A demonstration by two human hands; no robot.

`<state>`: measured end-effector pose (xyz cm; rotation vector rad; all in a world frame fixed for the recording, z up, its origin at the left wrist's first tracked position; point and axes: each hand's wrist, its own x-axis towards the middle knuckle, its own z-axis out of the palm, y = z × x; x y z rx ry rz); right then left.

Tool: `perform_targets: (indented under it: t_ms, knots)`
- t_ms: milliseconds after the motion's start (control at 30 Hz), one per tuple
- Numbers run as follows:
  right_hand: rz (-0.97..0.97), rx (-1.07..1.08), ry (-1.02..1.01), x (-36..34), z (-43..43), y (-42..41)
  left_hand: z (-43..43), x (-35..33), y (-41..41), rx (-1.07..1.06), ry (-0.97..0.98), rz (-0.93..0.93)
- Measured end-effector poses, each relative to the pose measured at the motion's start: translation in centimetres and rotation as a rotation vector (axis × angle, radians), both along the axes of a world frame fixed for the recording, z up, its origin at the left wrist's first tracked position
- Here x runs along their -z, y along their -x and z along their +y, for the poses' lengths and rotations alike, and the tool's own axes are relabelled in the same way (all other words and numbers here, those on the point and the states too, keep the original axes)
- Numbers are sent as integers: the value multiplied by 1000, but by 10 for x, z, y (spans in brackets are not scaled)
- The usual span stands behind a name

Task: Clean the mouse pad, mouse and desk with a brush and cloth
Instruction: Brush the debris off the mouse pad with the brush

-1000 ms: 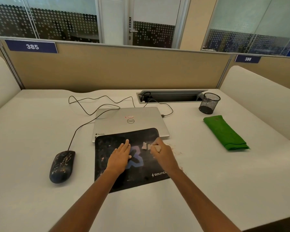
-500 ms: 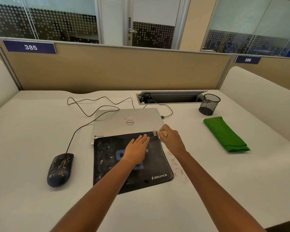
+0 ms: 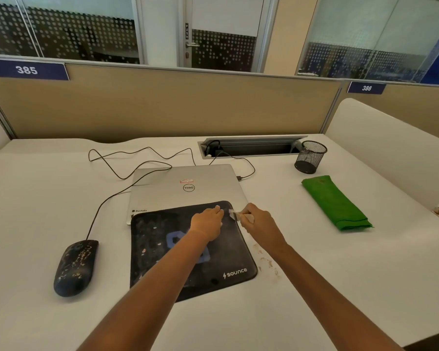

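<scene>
A black mouse pad [image 3: 160,249] with pale crumbs lies on the white desk [image 3: 327,287], its far edge overlapping a closed silver laptop [image 3: 188,183]. My left hand [image 3: 208,222] lies flat on the pad's far right part, fingers together. My right hand [image 3: 257,224] is closed around a small pale brush [image 3: 235,214] whose bristles touch the pad's far right corner. A dirty black wired mouse [image 3: 74,267] rests left of the pad. A folded green cloth [image 3: 335,202] lies to the right.
Brown crumbs [image 3: 266,260] are scattered on the desk beside the pad's right edge. A black mesh pen cup [image 3: 309,157] stands at the back right next to a cable tray [image 3: 249,148]. The mouse cable [image 3: 137,158] loops behind the laptop. Beige partitions border the desk.
Both hands went from the pad's middle to its far right corner; the brush swept to that edge. More crumbs now lie on the desk right of the pad.
</scene>
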<state>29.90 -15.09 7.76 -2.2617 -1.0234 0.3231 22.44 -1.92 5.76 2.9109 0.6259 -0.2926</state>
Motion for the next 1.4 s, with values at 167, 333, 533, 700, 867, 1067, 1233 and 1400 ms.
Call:
perform_targets:
  t_ms: [167,333,533,700,867,1067,1233,1400]
  knots:
    - [168,38,90,-17,-11,3,2,1,1,15,-8,8]
    - [238,44,210,-52,0,-6,2,1,2,17,-8,14]
    - [101,30,156,-39,6,6,1,2,5,19,-16,-1]
    - [343,73,308,-47,-3,-1,1,3,6,23,-25,-9]
    - [412,4,443,-59,-13,-13,0,4,6,26,-30,-6]
    - [191,89,138,-39,3,-6,0,5,5,21,-38,-7]
    - [308,80,308,-39,-5,1,0,5,5,12,-41,-8]
    - [361,-37,501,-57,-27,11,-1,4,6,21,-49,0]
